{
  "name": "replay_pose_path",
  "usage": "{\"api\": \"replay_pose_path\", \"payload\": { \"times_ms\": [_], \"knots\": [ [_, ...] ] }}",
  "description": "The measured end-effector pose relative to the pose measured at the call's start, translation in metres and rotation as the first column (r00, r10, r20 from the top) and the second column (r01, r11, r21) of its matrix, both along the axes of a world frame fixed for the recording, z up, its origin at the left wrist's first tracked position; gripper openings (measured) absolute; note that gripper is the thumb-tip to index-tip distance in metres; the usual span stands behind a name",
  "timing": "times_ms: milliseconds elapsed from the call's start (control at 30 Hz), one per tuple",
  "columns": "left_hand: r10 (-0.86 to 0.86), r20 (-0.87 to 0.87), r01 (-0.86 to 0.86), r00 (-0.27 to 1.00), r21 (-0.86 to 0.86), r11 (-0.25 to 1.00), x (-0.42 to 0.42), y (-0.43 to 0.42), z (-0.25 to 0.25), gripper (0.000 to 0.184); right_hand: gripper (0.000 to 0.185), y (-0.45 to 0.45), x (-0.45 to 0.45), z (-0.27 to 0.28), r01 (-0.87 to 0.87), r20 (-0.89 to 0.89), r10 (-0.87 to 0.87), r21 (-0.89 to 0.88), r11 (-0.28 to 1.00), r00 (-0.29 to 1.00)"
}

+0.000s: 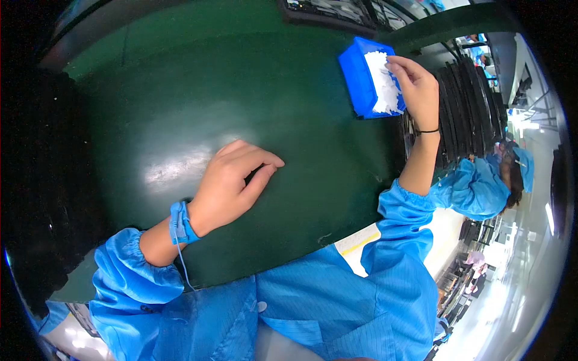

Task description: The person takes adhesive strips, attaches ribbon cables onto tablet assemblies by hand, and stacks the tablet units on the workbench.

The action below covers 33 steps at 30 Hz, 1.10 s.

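Note:
My left hand [227,183] lies on the green tabletop [241,78], its thumb and index finger pinched together at the tips. Nothing shows between them. A blue wrist strap [182,224] with a thin cord sits around that wrist. At the upper right, a blue plastic bin [357,81] holds many small white pieces [380,81], which look like paper or thin strips. My right hand [418,90] is over the bin's right side, with thumb and index fingertips drawn together at the white pieces. Whether a piece is between those fingertips cannot be made out.
Stacked black trays or panels [466,108] stand right of the bin. Another dark stack [48,180] lines the left side. A dark tray of parts [331,13] lies at the far edge. A person in blue [475,186] works at the right.

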<state>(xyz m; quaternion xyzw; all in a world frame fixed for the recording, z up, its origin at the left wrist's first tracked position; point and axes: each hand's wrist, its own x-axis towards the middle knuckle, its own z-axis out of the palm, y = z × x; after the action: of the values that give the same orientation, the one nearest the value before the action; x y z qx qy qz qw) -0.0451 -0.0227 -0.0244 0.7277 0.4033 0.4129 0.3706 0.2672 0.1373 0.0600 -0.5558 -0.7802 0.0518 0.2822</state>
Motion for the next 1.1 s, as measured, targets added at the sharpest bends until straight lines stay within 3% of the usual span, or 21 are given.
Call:
{"api": "replay_pose_path", "payload": {
  "times_ms": [33, 100, 167, 233, 300, 367, 433, 500, 567, 667, 900, 967, 1000, 1033, 1100],
  "knots": [
    [-0.001, 0.012, 0.001, 1.000, -0.008, 1.000, 0.000, 0.000, 0.000, 0.010, 0.019, 0.003, -0.001, 0.005, 0.000, -0.004, 0.000, 0.004, 1.000, 1.000],
    [0.002, 0.013, -0.002, 1.000, 0.000, 1.000, 0.000, 0.001, 0.000, 0.010, 0.020, 0.013, -0.004, 0.019, -0.036, 0.212, 0.043, -0.038, 0.999, 0.976],
    [0.003, 0.017, -0.003, 1.000, 0.003, 1.000, 0.000, 0.001, 0.001, 0.010, 0.022, 0.028, -0.015, 0.032, -0.050, 0.236, 0.067, -0.077, 0.996, 0.969],
    [-0.005, 0.020, 0.005, 1.000, -0.010, 1.000, -0.002, 0.001, 0.002, 0.010, 0.028, 0.062, -0.018, 0.037, -0.145, 0.153, 0.182, -0.225, 0.964, 0.971],
    [-0.002, 0.040, 0.002, 0.999, 0.003, 1.000, -0.004, 0.001, 0.000, 0.009, 0.033, 0.112, -0.009, 0.033, -0.318, -0.140, 0.286, -0.356, 0.879, 0.948],
    [0.007, 0.060, -0.008, 0.998, 0.017, 1.000, -0.005, 0.000, -0.002, 0.009, 0.034, 0.161, -0.010, 0.026, -0.349, -0.182, 0.299, -0.398, 0.849, 0.937],
    [-0.006, 0.071, 0.004, 0.997, 0.032, 0.999, 0.001, 0.003, -0.006, 0.009, 0.034, 0.203, -0.010, 0.012, -0.225, -0.227, 0.128, -0.476, 0.850, 0.965],
    [0.004, 0.069, -0.007, 0.998, 0.055, 0.998, 0.004, 0.005, -0.009, 0.008, 0.034, 0.261, 0.006, -0.011, -0.001, -0.017, -0.011, -0.606, 0.795, 1.000],
    [0.005, 0.075, -0.009, 0.997, 0.053, 0.999, 0.004, 0.005, -0.008, 0.007, 0.034, 0.284, 0.008, -0.023, 0.201, 0.193, -0.108, -0.570, 0.796, 0.975],
    [0.027, 0.103, -0.033, 0.994, 0.059, 0.998, 0.006, 0.005, -0.013, 0.007, 0.041, 0.285, -0.027, -0.015, 0.147, 0.607, 0.058, -0.283, 0.948, 0.793],
    [0.034, 0.111, -0.041, 0.993, 0.054, 0.998, 0.004, 0.004, -0.010, 0.007, 0.054, 0.336, -0.088, -0.037, -0.296, 0.517, 0.374, -0.231, 0.927, 0.770],
    [0.030, 0.117, -0.035, 0.993, 0.044, 0.998, 0.005, 0.003, -0.008, 0.006, 0.054, 0.347, -0.114, -0.038, -0.179, 0.325, 0.460, -0.623, 0.762, 0.827],
    [0.029, 0.118, -0.034, 0.993, 0.041, 0.999, 0.006, 0.003, -0.008, 0.006, 0.046, 0.341, -0.125, -0.031, -0.107, 0.325, 0.508, -0.753, 0.650, 0.798],
    [0.039, 0.112, -0.044, 0.993, 0.041, 0.998, 0.005, 0.002, -0.007, 0.006, 0.046, 0.340, -0.130, -0.031, -0.119, 0.320, 0.516, -0.752, 0.649, 0.794],
    [0.011, 0.115, -0.011, 0.993, -0.001, 1.000, 0.005, 0.001, -0.006, 0.010, 0.038, 0.333, -0.131, -0.032, -0.074, 0.199, 0.442, -0.846, 0.528, 0.875]
  ]
}}
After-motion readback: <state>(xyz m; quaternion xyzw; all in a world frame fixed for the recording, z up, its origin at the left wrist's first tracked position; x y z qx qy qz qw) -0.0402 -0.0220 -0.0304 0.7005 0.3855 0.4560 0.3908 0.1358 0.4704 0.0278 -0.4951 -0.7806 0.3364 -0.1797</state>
